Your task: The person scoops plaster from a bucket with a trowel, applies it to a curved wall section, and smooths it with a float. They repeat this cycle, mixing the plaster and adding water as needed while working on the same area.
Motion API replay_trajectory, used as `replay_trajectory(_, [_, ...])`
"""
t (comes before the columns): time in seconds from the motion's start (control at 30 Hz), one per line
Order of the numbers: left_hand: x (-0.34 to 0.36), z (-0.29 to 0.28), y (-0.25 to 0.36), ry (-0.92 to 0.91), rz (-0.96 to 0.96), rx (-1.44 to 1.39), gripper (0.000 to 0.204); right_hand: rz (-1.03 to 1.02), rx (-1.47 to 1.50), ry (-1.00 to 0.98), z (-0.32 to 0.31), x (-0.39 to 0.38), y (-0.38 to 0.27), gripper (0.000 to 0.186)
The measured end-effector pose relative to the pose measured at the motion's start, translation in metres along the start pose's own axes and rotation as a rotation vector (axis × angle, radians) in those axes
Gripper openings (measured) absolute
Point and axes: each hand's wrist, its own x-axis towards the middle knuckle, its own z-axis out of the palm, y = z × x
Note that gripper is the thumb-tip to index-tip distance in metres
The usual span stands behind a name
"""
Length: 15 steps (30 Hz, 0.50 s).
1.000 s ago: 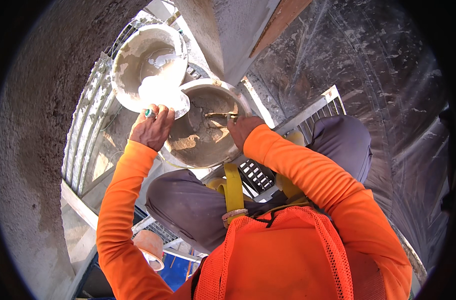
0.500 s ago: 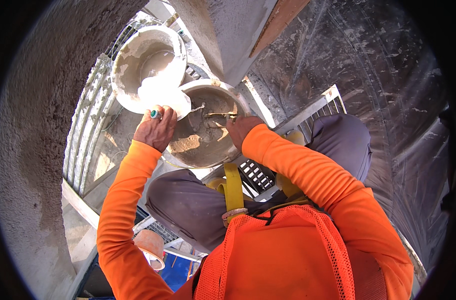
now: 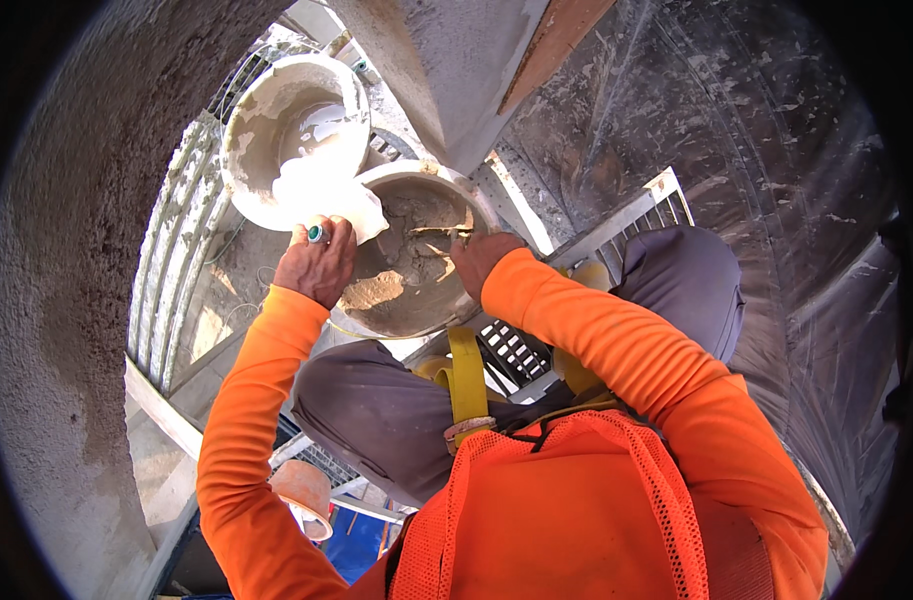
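Note:
My left hand (image 3: 317,264), with a green-stoned ring, is closed on the near edge of a glaring white object (image 3: 328,196). Its outline is washed out by sunlight, so its kind is unclear. It spans the rims of two buckets. The mortar bucket (image 3: 401,322) holds wet grey-brown mortar (image 3: 408,262). Inside its right rim, my right hand (image 3: 484,262) is closed, fingers down at the mortar; a thin, mortar-smeared piece (image 3: 441,231) lies by the fingertips, and what they grip is hidden. Farther left, the other bucket (image 3: 238,150) has caked walls and shiny liquid at the bottom.
A rough plastered wall (image 3: 66,300) curves along the left. A concrete column (image 3: 431,70) stands beyond the buckets. Plastic sheeting (image 3: 776,250) hangs at the right. My bent knees flank a metal grating platform (image 3: 516,350). An orange-tan bucket (image 3: 303,487) sits lower left.
My left hand and the white object have shifted slightly; the object's right end looks more angular and tilted. More shiny liquid shows in the far bucket. My right hand has barely moved.

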Motion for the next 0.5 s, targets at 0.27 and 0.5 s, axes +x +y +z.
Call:
replay_trajectory(0.27, [0.002,-0.001,0.003,0.034,-0.023,-0.003,0.04,0.011,-0.014,-0.021,0.0,0.001,-0.002,0.04])
replay_trajectory(0.5, [-0.006,0.011,-0.02,0.337,-0.287,-0.247,0.031,0.005,-0.001,-0.032,-0.003,-0.001,-0.001,0.04])
